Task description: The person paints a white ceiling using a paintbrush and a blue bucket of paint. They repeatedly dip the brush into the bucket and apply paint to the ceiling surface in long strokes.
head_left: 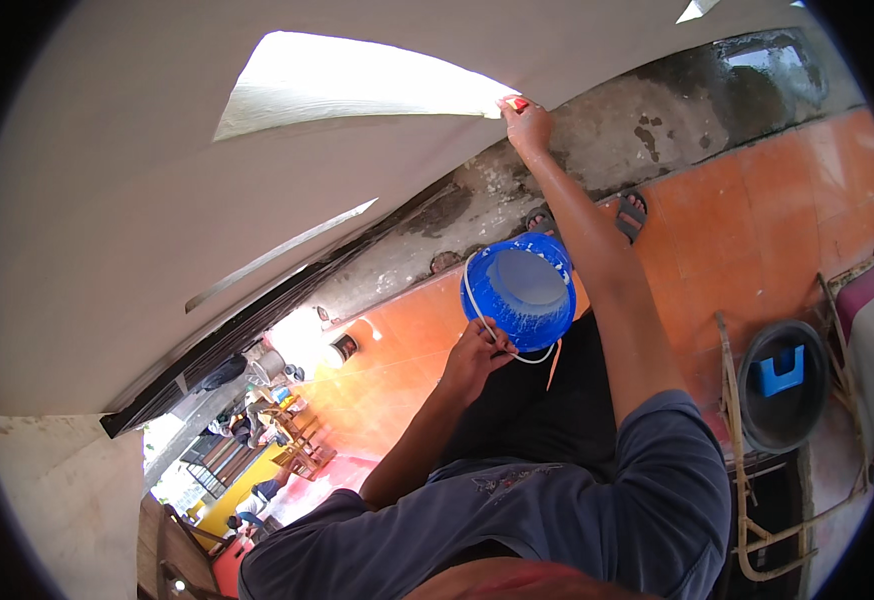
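My left hand (477, 356) is closed round the thin white handle of a blue bucket (475, 290) in front of my body. Pale grey-white paint (529, 276) lies inside it, with splashes and streaks on the inner wall. My right arm stretches up and away, and my right hand (529, 125) grips a small red and yellow tool (516, 102) at the corner of a bright opening (357, 80) in the pale wall (307, 200). The tool's working end does not show, so I cannot tell its exact kind.
Sandalled feet (632, 215) stand by the orange tiled floor (727, 215) and a stained concrete strip (597, 130). At right, a wooden-framed chair (747, 540) stands beside a black basin (782, 420) holding a blue piece (780, 372). Far left are wooden furniture (302, 445) and a dark bucket (342, 349).
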Motion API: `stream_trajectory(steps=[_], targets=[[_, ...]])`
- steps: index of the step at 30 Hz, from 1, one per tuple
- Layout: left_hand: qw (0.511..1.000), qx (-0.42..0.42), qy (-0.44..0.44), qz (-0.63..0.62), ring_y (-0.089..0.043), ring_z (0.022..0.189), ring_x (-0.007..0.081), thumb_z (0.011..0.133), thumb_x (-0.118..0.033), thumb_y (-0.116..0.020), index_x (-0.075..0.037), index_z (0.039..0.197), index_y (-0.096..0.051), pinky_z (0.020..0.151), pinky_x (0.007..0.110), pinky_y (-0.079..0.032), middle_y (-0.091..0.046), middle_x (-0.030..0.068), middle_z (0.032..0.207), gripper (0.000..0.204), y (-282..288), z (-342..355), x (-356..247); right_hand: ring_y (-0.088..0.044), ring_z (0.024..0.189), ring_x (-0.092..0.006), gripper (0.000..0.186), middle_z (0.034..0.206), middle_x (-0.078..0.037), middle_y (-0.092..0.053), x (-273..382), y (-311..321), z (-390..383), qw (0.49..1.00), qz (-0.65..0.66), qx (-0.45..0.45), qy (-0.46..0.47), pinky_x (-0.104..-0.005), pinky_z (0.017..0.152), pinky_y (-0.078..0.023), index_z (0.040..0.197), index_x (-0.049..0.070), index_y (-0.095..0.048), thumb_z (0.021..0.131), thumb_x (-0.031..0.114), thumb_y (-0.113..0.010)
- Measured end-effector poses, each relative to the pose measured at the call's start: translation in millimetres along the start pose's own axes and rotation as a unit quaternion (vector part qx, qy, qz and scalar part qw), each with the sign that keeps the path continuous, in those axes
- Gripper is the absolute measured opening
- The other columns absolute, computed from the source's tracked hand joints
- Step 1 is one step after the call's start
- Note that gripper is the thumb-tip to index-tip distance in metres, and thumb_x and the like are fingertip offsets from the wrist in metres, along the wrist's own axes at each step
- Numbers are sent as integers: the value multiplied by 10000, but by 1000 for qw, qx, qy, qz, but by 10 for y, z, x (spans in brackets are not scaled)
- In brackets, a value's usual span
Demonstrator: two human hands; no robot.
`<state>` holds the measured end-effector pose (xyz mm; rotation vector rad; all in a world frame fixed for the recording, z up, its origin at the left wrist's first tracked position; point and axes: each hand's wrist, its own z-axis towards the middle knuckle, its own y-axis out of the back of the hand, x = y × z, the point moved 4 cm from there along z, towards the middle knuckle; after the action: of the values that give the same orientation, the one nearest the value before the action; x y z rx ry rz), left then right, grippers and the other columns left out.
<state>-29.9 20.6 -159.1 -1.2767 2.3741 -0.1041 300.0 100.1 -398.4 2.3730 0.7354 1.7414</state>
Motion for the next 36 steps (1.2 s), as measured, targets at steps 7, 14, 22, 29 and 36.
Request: stream_trajectory(steps=[7,14,22,29,36], targets=[[1000,10,-8,-6,-589,1028,236,902,-216,-527,-137,1153,-457,1001,448,-447,-549,48,955,272,42,-9,1,-683,733,-160,224,764,-52,-710,1623,639,-657,966,240,40,89,-286,683,-501,923,27,-742,881,248,-745],[1000,6,-13,-25,-591,1019,235,874,-189,-520,-129,1144,-456,1002,446,-445,-553,52,955,284,41,11,-29,-696,788,-155,273,890,-78,-716,2763,1110,-1057,819,555,131,55,-252,597,-447,1020,15,-698,909,263,-732],[999,9,-21,-29,-587,1030,234,879,-178,-506,-142,1145,-462,1008,462,-438,-551,52,968,272,112,10,-18,-668,760,-105,246,879,-23,-700,1115,364,-672,835,470,75,-276,-256,585,-441,1021,56,-670,930,281,-703],[999,-7,-2,-42,-585,1023,235,864,-149,-495,-142,1140,-453,1002,463,-436,-549,53,969,279,111,-8,17,-707,787,-281,228,939,-139,-737,551,290,-287,992,25,-74,97,-363,693,-536,970,37,-737,865,240,-734],[1000,-19,-9,-18,-594,1002,238,885,-193,-517,-140,1146,-450,986,465,-448,-551,50,963,275,75,6,35,-692,743,-293,211,885,-139,-737,1508,153,-508,965,33,-52,254,-360,683,-534,967,36,-749,850,212,-740]])
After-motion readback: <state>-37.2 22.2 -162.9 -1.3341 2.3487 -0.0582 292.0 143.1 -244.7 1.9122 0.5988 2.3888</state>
